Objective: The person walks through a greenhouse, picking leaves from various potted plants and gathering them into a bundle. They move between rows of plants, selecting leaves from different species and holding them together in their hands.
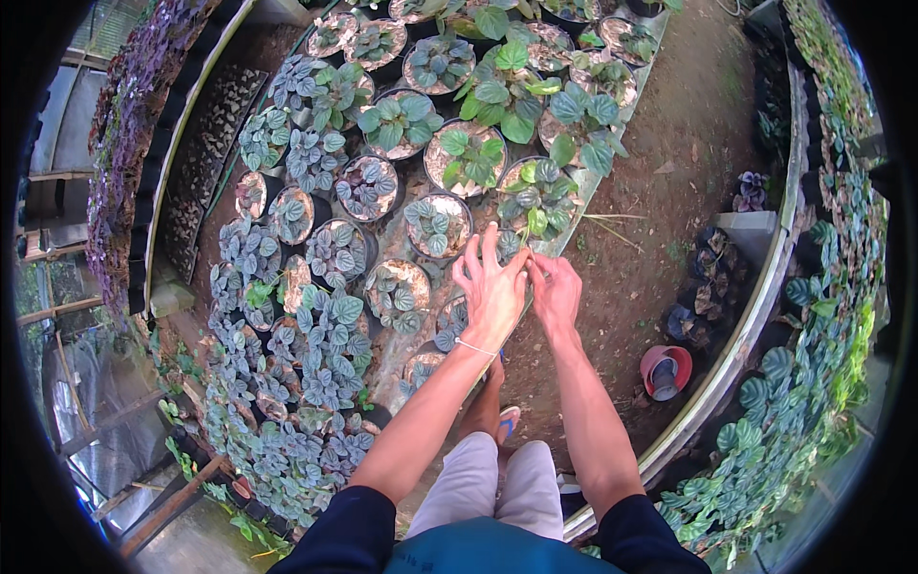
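Note:
My left hand (493,283), with a thin white band at the wrist, reaches over the front of a potted plant (543,195) with dark, ribbed leaves and some yellow-green ones. Its outer fingers are spread; its thumb side meets my right hand (557,288). The right thumb and forefinger are pinched together at the lower end of a pale green leaf stalk (526,233) at that plant's near edge. Whether the left fingertips also grip the stalk is hidden. Left of my hands stands a black pot of rippled-leaf peperomia (437,225) on pale chip mulch.
Many potted plants (333,337) crowd the bench on the left, whose edge (649,64) runs along a dirt path (645,172). At right, a red pot (665,372) lies near a curved rail (760,308) with foliage (774,423) beyond. Straw-like stalks (609,224) stick out over the path.

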{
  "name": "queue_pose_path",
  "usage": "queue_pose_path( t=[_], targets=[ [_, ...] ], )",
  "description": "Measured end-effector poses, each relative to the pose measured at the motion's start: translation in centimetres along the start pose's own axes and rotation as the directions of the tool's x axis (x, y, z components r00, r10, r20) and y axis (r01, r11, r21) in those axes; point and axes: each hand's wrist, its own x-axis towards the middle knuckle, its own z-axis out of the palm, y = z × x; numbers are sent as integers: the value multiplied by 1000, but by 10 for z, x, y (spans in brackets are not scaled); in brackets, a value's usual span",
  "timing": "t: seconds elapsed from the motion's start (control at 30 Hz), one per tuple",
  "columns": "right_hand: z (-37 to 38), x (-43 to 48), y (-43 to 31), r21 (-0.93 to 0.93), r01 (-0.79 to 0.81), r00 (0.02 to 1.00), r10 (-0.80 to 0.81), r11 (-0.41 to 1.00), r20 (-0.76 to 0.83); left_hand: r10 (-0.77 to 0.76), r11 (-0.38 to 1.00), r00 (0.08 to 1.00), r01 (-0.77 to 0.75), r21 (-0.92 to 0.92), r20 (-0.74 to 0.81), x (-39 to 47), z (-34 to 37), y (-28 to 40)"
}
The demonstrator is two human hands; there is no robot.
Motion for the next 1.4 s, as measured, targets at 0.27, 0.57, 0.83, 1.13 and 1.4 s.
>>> queue_pose_path(
  t=[0.27,0.57,0.83,1.13,1.4],
  targets=[
    [-10,3,-5,61,-42,999,43,997,-25,-40,999,998,39,29,50,14,22,-1],
    [-26,31,6,730,-171,945,319,661,-67,-96,994,995,97,-41,13,17,23,5],
    [-32,87,25,146,-100,990,113,984,-83,-273,961,953,265,-78,-130,37,35,31],
    [-55,92,28,624,41,978,97,780,-185,-366,931,912,361,-62,-186,54,47,34],
    [-64,66,1,157,156,914,-203,975,352,-333,934,909,282,-220,-252,53,31,31]
  ],
)
